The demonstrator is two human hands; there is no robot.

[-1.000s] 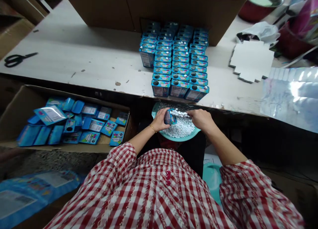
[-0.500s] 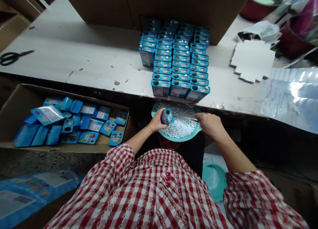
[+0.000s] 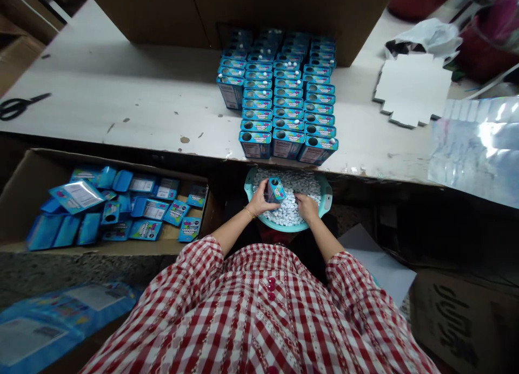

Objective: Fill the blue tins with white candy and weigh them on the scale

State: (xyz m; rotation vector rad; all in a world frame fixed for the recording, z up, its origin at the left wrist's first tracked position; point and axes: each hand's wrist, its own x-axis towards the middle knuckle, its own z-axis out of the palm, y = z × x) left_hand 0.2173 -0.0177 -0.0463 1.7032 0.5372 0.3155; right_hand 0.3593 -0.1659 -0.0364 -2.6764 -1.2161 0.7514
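My left hand (image 3: 259,200) holds a small blue candy box (image 3: 276,189) tilted over a turquoise basin (image 3: 326,196), with the round hole in its top showing. Small white candies (image 3: 310,184) fill the basin, which sits at my lap below the table edge. My right hand (image 3: 307,207) is closed just right of the box, fingers low against the candies. It grips a clear scoop, which is hard to make out among the white pieces.
Rows of blue boxes (image 3: 288,114) stand upright on the white table (image 3: 162,93), before a large cardboard box (image 3: 243,12). More boxes lie in an open carton (image 3: 162,246) at left. Scissors (image 3: 20,107) lie far left; flat white card (image 3: 413,87) lies at right.
My right hand has moved left and inward, from the basin's right rim to beside the box. The left hand still holds the box, nearly in place. The view has shifted slightly.
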